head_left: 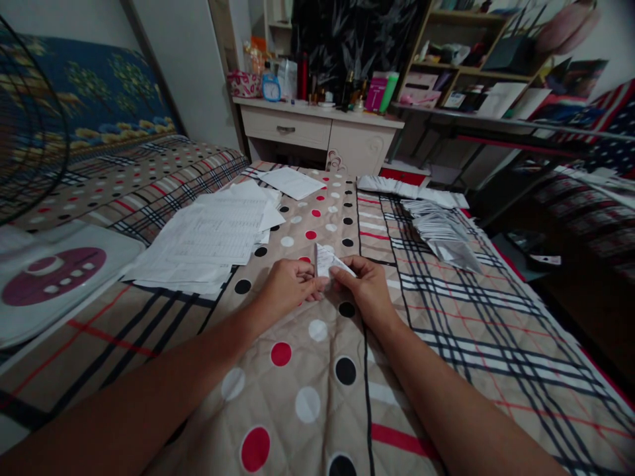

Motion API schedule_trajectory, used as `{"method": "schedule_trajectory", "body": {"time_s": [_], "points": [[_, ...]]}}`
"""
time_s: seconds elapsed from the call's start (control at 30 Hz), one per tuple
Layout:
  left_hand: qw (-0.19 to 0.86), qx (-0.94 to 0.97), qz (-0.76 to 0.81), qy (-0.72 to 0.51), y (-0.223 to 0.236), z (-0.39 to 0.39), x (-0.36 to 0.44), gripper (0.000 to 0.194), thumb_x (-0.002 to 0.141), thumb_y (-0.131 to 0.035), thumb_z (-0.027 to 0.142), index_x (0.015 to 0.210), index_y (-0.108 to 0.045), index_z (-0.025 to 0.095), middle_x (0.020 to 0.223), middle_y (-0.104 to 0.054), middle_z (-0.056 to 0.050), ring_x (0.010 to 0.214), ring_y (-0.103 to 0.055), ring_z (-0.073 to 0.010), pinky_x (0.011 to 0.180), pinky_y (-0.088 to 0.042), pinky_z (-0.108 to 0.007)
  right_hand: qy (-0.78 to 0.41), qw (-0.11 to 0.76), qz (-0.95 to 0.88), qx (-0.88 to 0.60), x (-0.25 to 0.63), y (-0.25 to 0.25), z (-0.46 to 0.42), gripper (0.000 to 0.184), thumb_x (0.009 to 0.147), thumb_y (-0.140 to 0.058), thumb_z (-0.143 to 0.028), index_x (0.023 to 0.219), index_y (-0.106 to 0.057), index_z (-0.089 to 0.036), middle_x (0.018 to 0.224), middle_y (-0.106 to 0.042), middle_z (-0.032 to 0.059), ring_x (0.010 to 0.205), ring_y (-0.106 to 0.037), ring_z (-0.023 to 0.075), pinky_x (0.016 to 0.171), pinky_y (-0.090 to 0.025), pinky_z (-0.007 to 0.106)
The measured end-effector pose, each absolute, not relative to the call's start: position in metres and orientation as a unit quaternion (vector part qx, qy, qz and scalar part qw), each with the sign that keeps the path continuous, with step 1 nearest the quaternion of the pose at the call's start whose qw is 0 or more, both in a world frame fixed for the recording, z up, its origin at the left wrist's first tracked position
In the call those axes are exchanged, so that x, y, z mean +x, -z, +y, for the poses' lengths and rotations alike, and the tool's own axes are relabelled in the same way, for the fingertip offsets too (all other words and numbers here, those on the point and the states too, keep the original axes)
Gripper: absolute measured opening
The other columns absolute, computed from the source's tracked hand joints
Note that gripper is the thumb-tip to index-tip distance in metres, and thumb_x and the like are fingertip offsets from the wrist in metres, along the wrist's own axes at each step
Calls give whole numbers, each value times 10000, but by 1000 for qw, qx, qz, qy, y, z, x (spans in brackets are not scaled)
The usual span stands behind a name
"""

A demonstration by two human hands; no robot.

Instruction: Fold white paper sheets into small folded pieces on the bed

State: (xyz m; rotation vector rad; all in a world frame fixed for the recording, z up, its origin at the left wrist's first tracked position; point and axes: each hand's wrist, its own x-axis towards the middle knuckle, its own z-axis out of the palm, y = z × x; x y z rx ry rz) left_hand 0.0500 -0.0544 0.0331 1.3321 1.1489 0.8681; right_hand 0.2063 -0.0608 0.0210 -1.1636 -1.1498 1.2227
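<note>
Dotted bedspread [290, 324], printed sheets [213, 228] leftward, fanned papers [436, 228] rightward, left fingers [314, 285] and right fingers [343, 277] gripping folded slip [323, 260]

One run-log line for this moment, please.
folded paper: between both hands; right hand: pinching it; left hand: at its edge; loose sheets: left side; fanned paper pile: right side
</note>
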Motion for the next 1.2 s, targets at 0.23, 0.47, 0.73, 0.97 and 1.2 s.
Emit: {"method": "schedule_trajectory", "body": {"time_s": [0.23, 0.47, 0.73, 0.97, 1.2], "points": [[565, 564, 496, -342, -32, -51, 49, 244, 837, -596, 206, 607, -594, 124, 557, -634, -24, 479, -613, -113, 478, -474, -207, -520, 527, -482, -469, 206, -23, -61, 280, 670, -760, -420, 717, -685, -153, 607, -616, 1, 505, -529, 110, 476, -416, 223], [539, 587, 508, -326, -34, -50, 47, 307, 908, -443, 166, 614, -525, 133, 489, -549, 22, 389, -508, -73, 422, -399, -184, -508, 498, -513, -480, 206, -22, -62, 328, 702, -733, -448, 635, -648, -139, 571, -579, 0, 502, -511, 106, 485, -401, 225], [461, 682, 475, -311, -28, -55, 46, 257, 890, -474, 245, 656, -522, 150, 563, -561, 17, 471, -528, -86, 476, -405, -201, -438, 462, -567, -522, 206, -18, -63, 428, 776, -664, -425, 495, -470, -167, 459, -415, -40, 435, -338, 70, 427, -227, 235], [385, 736, 471, -299, -24, -56, 45, 188, 789, -622, 208, 647, -506, 162, 554, -560, 29, 510, -543, -98, 490, -362, -200, -482, 464, -539, -512, 207, -20, -62, 404, 773, -646, -429, 511, -484, -168, 462, -428, -38, 428, -355, 77, 432, -233, 241], [411, 722, 467, -301, -29, -57, 47, 177, 816, -557, 155, 641, -528, 149, 575, -574, 21, 486, -541, -80, 479, -373, -188, -467, 452, -561, -514, 208, -17, -61, 384, 780, -629, -452, 551, -528, -161, 479, -452, -31, 444, -364, 86, 445, -241, 242]]}}
